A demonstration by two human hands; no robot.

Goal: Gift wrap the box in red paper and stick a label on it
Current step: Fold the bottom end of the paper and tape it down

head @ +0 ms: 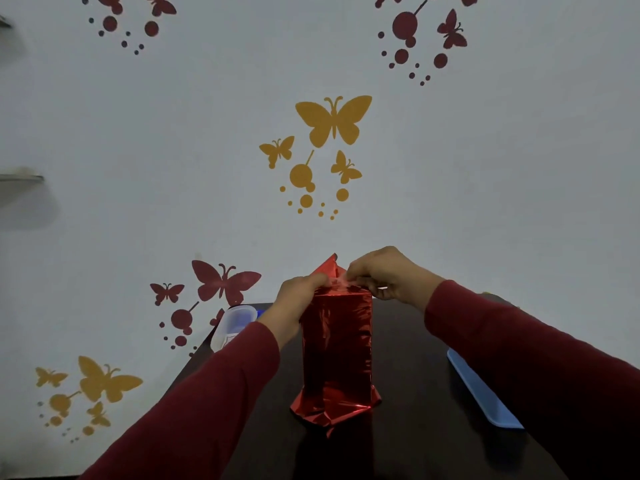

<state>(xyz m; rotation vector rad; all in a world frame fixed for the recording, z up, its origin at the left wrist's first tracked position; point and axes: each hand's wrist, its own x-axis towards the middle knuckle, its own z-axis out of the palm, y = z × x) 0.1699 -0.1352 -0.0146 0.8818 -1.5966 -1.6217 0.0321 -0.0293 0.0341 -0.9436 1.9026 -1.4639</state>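
A tall box wrapped in shiny red paper [337, 344] stands upright on the dark table [412, 393]. Loose paper is crumpled at its bottom end and a pointed flap sticks up at its far top. My left hand [298, 299] grips the top left edge of the paper. My right hand [388, 273] pinches the paper at the top right, where a small clear strip that looks like tape shows between the fingers. No label is in sight.
A clear plastic container [233, 323] sits at the table's far left corner. A flat blue tray [485, 393] lies on the right, partly under my right sleeve. Behind the table is a white wall with butterfly stickers.
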